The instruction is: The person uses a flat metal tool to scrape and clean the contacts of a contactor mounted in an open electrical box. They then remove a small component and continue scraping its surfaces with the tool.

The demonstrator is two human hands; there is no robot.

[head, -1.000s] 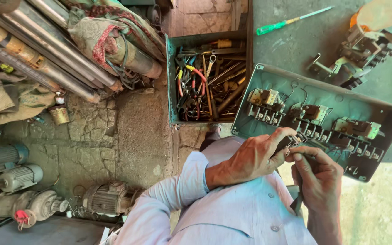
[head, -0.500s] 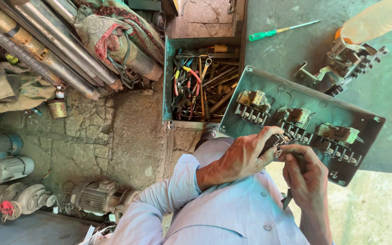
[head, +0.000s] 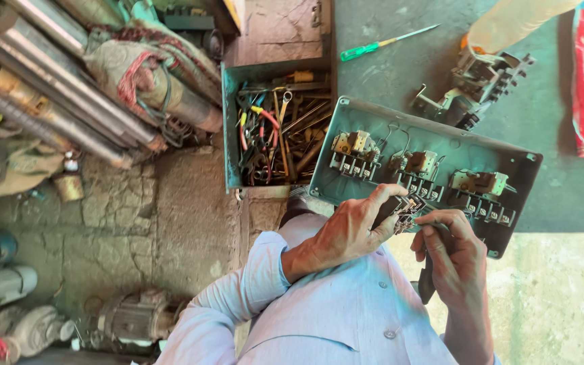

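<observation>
Rough stone floor [head: 130, 209] underfoot, strewn with workshop gear. Steel pipes [head: 55, 94] stacked at upper left, electric motors [head: 130, 318] near the bottom edge. Green toolbox [head: 275, 132] lay open, crammed with pliers, spanners and loose hand tools. Just beside it, green switch panel [head: 434, 169] carrying three contactors. Green-handled screwdriver [head: 373, 46] lay apart on the concrete. Left hand [head: 349, 230] closed around a small dark contactor part [head: 400, 208] at the panel's lower edge; right hand [head: 451, 253] gripped a dark-handled tool [head: 427, 284] against it.
</observation>
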